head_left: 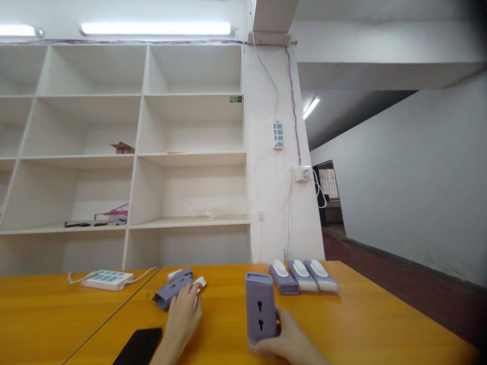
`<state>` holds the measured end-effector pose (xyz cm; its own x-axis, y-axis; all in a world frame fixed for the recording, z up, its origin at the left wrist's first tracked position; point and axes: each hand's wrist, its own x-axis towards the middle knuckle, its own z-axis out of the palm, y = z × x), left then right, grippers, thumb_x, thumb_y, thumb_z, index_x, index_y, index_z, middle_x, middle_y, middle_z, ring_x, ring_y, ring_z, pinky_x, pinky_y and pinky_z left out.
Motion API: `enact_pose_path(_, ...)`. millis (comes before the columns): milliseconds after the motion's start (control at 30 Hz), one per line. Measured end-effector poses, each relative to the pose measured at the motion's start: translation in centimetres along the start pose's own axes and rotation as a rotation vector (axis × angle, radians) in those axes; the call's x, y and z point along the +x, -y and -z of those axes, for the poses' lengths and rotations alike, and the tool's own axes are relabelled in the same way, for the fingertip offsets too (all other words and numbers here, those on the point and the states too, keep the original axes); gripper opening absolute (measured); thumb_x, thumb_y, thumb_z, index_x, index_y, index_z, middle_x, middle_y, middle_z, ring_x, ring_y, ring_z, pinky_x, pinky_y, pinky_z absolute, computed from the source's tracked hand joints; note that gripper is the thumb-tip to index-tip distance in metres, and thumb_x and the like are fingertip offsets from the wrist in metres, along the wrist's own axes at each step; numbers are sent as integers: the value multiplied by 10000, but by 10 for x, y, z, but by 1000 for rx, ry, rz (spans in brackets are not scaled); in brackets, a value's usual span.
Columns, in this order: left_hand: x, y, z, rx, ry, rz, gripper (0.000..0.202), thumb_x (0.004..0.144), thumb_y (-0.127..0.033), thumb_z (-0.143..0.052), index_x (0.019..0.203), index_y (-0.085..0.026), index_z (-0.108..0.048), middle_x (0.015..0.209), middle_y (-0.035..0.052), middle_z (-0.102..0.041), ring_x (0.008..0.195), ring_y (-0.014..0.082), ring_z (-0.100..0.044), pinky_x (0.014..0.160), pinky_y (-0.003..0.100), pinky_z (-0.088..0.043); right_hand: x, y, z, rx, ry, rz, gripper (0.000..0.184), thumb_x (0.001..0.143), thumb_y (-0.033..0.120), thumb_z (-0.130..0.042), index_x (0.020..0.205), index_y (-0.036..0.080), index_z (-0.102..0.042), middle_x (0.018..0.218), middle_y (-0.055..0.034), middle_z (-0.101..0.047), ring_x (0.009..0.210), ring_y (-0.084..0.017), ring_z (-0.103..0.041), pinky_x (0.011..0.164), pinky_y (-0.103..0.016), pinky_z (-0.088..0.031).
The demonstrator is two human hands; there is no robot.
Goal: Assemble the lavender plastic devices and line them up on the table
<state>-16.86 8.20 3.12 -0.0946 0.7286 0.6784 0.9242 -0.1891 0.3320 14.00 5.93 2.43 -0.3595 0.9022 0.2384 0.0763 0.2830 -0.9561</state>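
My right hand (287, 337) grips a purple plastic case (261, 304) by its lower right side. The case stands upright, with two dark keyhole-like slots facing me and a pale bottom end. On the left, my left hand (184, 309) is closed over a small white plastic piece (200, 282), its fingertips partly hidden. Beside those fingers lies another purple case (173, 290), also slotted, with a further purple-and-white part behind it. At the right rear, three purple-and-white cases (300, 279) lie side by side, each with a white oval piece on top.
A black phone-like slab (139, 347) lies at the front left of the yellow table (224, 324). Farther back is a white power-strip-like unit (107, 280) with a cable. White shelving (190, 190) and a pillar (279, 223) rise behind the table.
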Motion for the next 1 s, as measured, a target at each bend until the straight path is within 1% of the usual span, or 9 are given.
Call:
enact_pose_path(67, -6, -2, -2, 255, 57, 36, 330, 904, -220, -425, 1169, -219, -620, 1127, 114, -640, 1095, 295, -577, 909, 421, -426, -2, 3, 4, -76, -22, -29, 694, 485, 234, -875, 1141, 161, -661, 1019, -63, -759, 901, -277, -701, 753, -306, -530)
enact_pose_path(133, -9, -6, -3, 382, 79, 111, 356, 923, -326, -461, 1227, -198, -595, 1157, 140, -608, 1096, 313, -561, 868, 417, -442, -5, 8, 9, -151, -22, -30, 671, 494, 249, -881, 1129, 161, -682, 1007, -59, -764, 894, -275, -695, 744, -302, -520)
enact_pose_path(267, -8, -13, 2, 416, 132, 272, 569, 834, -502, -594, 1273, -143, -546, 1207, 186, -560, 1147, 354, -534, 825, 395, -473, -13, 26, 12, -199, -19, -19, 629, 514, 259, -882, 1110, 158, -706, 1018, -54, -766, 922, -272, -677, 776, -299, -505)
enact_pose_path(367, -9, -15, 8, 388, 241, 339, 543, 783, -447, -651, 1191, -99, -572, 1130, 200, -605, 1077, 363, -595, 816, 402, -486, -17, 36, 9, -181, -4, -15, 584, 527, 254, -870, 1082, 156, -718, 998, -54, -773, 914, -279, -685, 761, -299, -509)
enact_pose_path(533, -14, -18, 7, 384, 274, 293, 358, 846, -203, -523, 1182, -89, -567, 1090, 191, -652, 1051, 322, -627, 836, 380, -482, -15, 31, 4, -145, 2, 49, 516, 569, 245, -844, 1066, 186, -721, 1031, -46, -771, 967, -300, -687, 787, -319, -518)
enact_pose_path(700, -17, -22, 3, 394, 253, 282, 432, 905, -293, -477, 1263, -53, -510, 1189, 237, -613, 1139, 351, -574, 870, 400, -475, -10, 13, 8, -220, -59, 124, 595, 640, 280, -808, 1206, 203, -645, 1124, -47, -734, 1019, -285, -657, 855, -339, -502)
enact_pose_path(800, -15, -19, 8, 372, 284, 272, 403, 924, -243, -435, 1274, -57, -510, 1196, 229, -630, 1143, 322, -591, 914, 387, -460, -7, 8, 11, -338, -154, 160, 588, 755, 328, -711, 1311, 193, -576, 1131, -66, -720, 950, -258, -646, 802, -329, -486)
enact_pose_path(900, -12, -19, 15, 330, 345, 239, 473, 870, -178, -472, 1330, -67, -476, 1211, 212, -653, 1130, 303, -619, 941, 379, -452, -6, 9, 11, -412, -178, 177, 567, 792, 352, -676, 1327, 200, -567, 1094, -62, -723, 887, -241, -629, 768, -324, -463)
enact_pose_path(1000, -14, -30, 17, 277, 430, 184, 595, 778, -158, -541, 1363, -79, -470, 1207, 198, -676, 1106, 310, -643, 930, 381, -469, -6, 11, 9, -403, -191, 172, 558, 748, 373, -727, 1266, 198, -617, 1040, -56, -732, 873, -248, -618, 770, -326, -450)
